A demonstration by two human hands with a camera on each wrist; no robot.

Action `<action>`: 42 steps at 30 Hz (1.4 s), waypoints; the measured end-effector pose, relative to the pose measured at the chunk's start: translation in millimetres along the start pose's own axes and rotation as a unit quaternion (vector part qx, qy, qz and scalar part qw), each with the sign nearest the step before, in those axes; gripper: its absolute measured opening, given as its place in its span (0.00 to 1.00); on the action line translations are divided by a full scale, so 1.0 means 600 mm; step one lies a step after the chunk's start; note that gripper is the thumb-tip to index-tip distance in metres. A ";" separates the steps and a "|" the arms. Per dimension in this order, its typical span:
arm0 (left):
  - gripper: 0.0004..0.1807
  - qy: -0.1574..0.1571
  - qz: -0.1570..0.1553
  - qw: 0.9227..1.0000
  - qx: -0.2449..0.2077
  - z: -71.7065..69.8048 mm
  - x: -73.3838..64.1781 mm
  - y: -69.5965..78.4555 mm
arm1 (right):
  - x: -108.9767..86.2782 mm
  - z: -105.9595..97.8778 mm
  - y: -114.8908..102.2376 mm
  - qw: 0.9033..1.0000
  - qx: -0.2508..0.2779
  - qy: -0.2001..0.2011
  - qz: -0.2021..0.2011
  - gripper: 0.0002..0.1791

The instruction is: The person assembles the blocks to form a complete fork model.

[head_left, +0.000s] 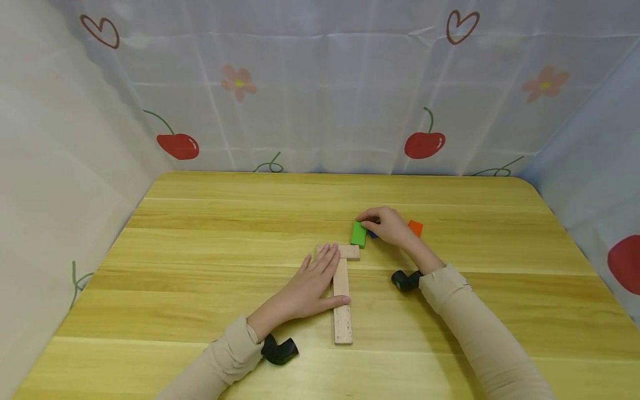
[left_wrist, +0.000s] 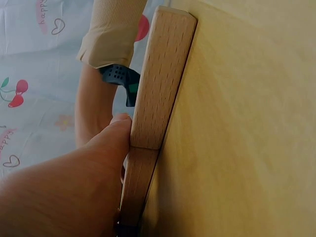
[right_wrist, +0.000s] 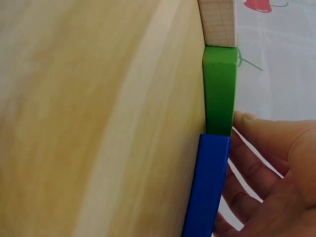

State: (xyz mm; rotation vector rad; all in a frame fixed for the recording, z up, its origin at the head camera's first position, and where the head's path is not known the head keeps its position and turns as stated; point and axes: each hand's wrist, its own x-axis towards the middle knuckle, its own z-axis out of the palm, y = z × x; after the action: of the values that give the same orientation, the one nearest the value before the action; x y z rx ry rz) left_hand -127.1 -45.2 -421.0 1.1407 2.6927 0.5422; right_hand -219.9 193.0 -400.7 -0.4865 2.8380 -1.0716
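Note:
My left hand (head_left: 312,283) rests on pale wooden blocks, fingers straight and spread, touching the crosswise block (head_left: 350,253), thumb lying across the long upright piece (head_left: 343,328). Together these blocks form a T; the left wrist view shows a seam between two blocks (left_wrist: 165,74) end to end. At the far side my right hand (head_left: 392,225) pinches the far end of a green block (head_left: 358,235) with thumb and forefinger. That green block stands close against the crosswise block's far edge. A blue block (right_wrist: 207,182) lies beside the green one, mostly hidden under the right hand in the head view.
An orange block (head_left: 415,228) lies just right of the right hand, partly covered by it. Black camera mounts sit at the left wrist (head_left: 280,351) and right wrist (head_left: 406,280). A printed curtain (head_left: 320,100) hangs behind the wooden table (head_left: 225,222).

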 end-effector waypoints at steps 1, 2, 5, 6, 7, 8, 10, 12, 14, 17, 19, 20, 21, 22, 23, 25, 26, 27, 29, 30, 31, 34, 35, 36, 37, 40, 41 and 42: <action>0.52 0.000 0.000 1.000 0.001 0.001 0.000 0.000 | 0.000 0.000 0.000 1.000 0.000 0.000 0.001 0.11; 0.52 0.000 0.000 1.000 0.001 0.001 0.000 0.000 | -0.001 0.000 0.000 1.000 0.000 0.001 0.001 0.12; 0.52 -0.003 -0.003 1.000 0.002 0.002 0.001 0.000 | -0.010 -0.004 -0.004 1.000 -0.002 0.023 0.015 0.14; 0.52 -0.004 -0.004 1.000 0.002 0.003 0.001 0.000 | -0.014 -0.006 -0.003 0.999 -0.008 0.036 0.025 0.15; 0.52 -0.005 -0.005 1.000 0.002 0.003 0.001 0.000 | -0.019 -0.007 -0.003 0.998 -0.018 0.052 0.038 0.16; 0.52 -0.006 -0.006 1.000 0.001 0.003 0.001 0.001 | -0.024 -0.009 -0.003 0.996 -0.028 0.066 0.051 0.17; 0.52 -0.006 -0.007 1.000 0.000 0.002 0.001 0.002 | -0.035 -0.011 -0.002 0.992 -0.054 0.088 0.079 0.20; 0.52 -0.004 -0.006 1.000 0.000 0.000 0.000 0.002 | -0.044 -0.011 -0.001 0.987 -0.087 0.096 0.095 0.24; 0.52 -0.002 -0.005 1.000 -0.001 -0.001 -0.001 0.003 | -0.052 -0.009 -0.003 0.985 -0.107 0.091 0.104 0.29; 0.51 0.001 -0.004 1.000 -0.001 -0.002 -0.002 0.002 | -0.058 -0.004 -0.007 0.983 -0.127 0.078 0.111 0.35; 0.51 0.002 -0.004 1.000 -0.002 -0.002 -0.002 0.002 | -0.061 -0.001 -0.009 0.983 -0.130 0.073 0.111 0.35; 0.51 0.004 -0.003 1.000 -0.001 -0.001 -0.002 0.001 | -0.062 0.001 -0.011 0.983 -0.130 0.071 0.112 0.35; 0.51 0.004 -0.002 1.000 -0.001 0.000 -0.002 0.001 | -0.063 0.003 -0.011 0.983 -0.132 0.071 0.110 0.34; 0.51 0.005 -0.002 1.000 0.000 0.000 -0.002 0.001 | -0.063 0.004 -0.013 0.982 -0.134 0.072 0.110 0.34; 0.51 0.006 -0.002 1.000 0.000 0.001 -0.002 0.001 | -0.064 0.005 -0.013 0.982 -0.136 0.074 0.110 0.34; 0.51 0.007 -0.003 1.000 0.001 0.001 -0.002 0.000 | -0.063 0.007 -0.013 0.981 -0.138 0.080 0.106 0.33; 0.51 0.007 -0.003 1.000 0.002 0.001 -0.002 0.000 | -0.063 0.008 -0.013 0.981 -0.140 0.085 0.104 0.32; 0.51 0.007 -0.004 1.000 0.002 0.001 -0.002 0.000 | -0.063 0.009 -0.013 0.981 -0.140 0.089 0.102 0.32; 0.51 0.008 -0.002 1.000 0.004 0.002 -0.002 0.000 | -0.062 0.010 -0.013 0.980 -0.141 0.098 0.098 0.31; 0.51 0.008 -0.001 1.000 0.005 0.002 -0.001 0.000 | -0.062 0.010 -0.012 0.980 -0.140 0.100 0.098 0.30; 0.51 0.009 0.001 1.000 0.005 0.003 -0.001 0.000 | -0.062 0.010 -0.012 0.980 -0.138 0.102 0.097 0.30; 0.51 0.011 0.004 1.000 0.005 0.004 -0.001 -0.001 | -0.061 0.009 -0.011 0.981 -0.133 0.102 0.100 0.31; 0.51 0.012 0.005 1.000 0.004 0.004 -0.001 -0.001 | -0.061 0.009 -0.010 0.981 -0.130 0.100 0.101 0.31; 0.51 0.011 0.005 1.000 0.003 0.004 -0.001 -0.002 | -0.061 0.009 -0.010 0.981 -0.129 0.099 0.101 0.32; 0.51 0.011 0.005 1.000 0.004 0.004 -0.001 -0.002 | -0.061 0.009 -0.008 0.981 -0.130 0.101 0.101 0.32; 0.51 0.009 0.004 1.000 0.005 0.004 -0.001 -0.002 | -0.060 0.010 -0.005 0.979 -0.139 0.114 0.097 0.34; 0.51 0.008 0.003 1.000 0.005 0.004 -0.001 -0.002 | -0.059 0.010 -0.003 0.978 -0.146 0.119 0.094 0.34; 0.51 0.006 0.002 1.000 0.005 0.004 -0.001 -0.001 | -0.058 0.011 -0.001 0.976 -0.152 0.125 0.092 0.34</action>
State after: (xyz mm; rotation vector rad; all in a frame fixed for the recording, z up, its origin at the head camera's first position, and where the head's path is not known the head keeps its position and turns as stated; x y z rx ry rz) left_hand -126.6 -45.3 -423.6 1.1488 2.7071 0.5401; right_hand -185.4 199.6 -406.6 -0.1031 3.2089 -0.7136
